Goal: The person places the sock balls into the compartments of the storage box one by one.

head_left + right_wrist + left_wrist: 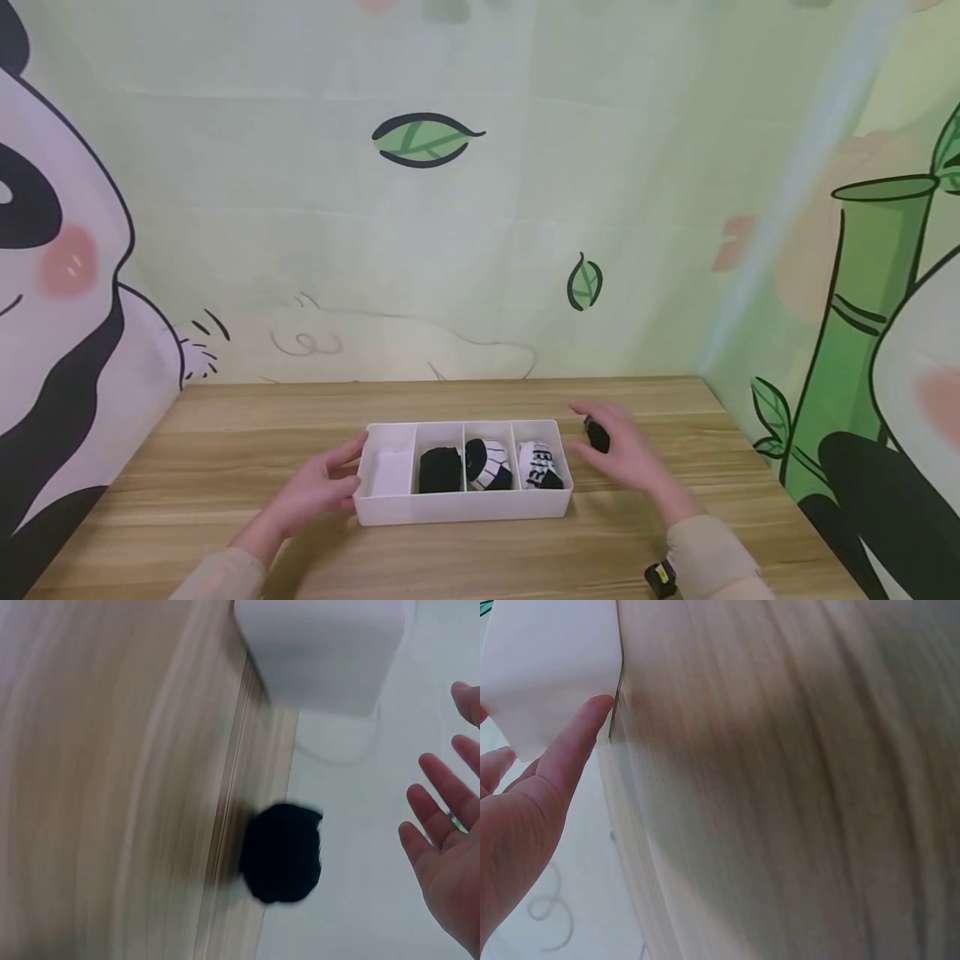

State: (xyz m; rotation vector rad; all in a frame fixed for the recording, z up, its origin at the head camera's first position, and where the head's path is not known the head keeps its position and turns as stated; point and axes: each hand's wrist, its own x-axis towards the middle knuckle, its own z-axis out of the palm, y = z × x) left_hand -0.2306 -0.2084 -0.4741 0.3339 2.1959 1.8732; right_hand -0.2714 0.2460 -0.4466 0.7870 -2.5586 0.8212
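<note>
A white box (465,506) with a row of compartments stands on the wooden table. From left to right, its leftmost compartment shows a bare floor, then come a black rolled bundle (440,471), a black-and-white bundle (489,465) and a white bundle with black lettering (540,465), which look like rolled socks. My left hand (322,487) touches the box's left end with fairly straight fingers (581,739). Beyond the right end, my right hand (618,450) hovers with spread fingers, holding nothing. A black bundle (281,853) lies on the table near it, partly hidden by that hand in the head view.
The wooden table (262,417) meets a cloth backdrop (315,208) printed with pandas, leaves and bamboo. A small black item with a yellow mark (662,578) shows beside my right sleeve (712,554).
</note>
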